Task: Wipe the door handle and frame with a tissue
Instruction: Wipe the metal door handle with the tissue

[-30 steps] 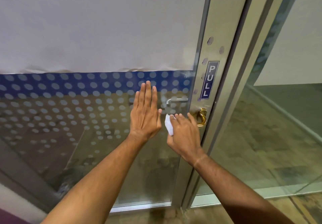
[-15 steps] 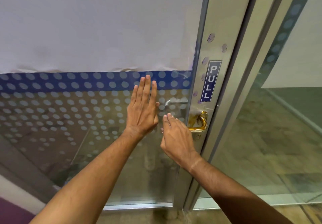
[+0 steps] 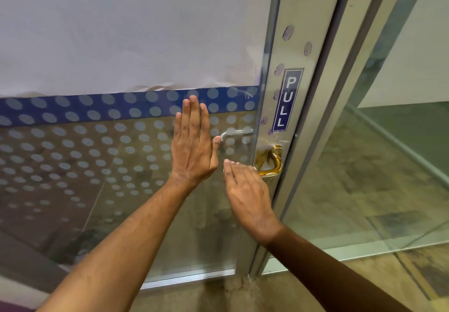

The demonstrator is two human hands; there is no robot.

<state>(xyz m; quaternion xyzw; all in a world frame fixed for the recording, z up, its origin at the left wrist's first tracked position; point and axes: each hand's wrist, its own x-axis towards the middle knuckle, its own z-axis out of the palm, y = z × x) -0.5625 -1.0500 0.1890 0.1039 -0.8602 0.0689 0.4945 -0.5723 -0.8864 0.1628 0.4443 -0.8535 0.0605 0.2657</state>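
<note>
Two hands are at one glass door (image 3: pixel 121 166). The left hand (image 3: pixel 193 146) lies flat on the pane, its four fingers straight and together, thumb out to the side. The right hand (image 3: pixel 245 190) reaches to the single brass door handle (image 3: pixel 273 162) on the metal frame (image 3: pixel 308 44) — its fingers bend over the lever's end, and whether they hold a tissue I cannot tell. One blue PULL sticker (image 3: pixel 288 100) sits just above the handle.
</note>
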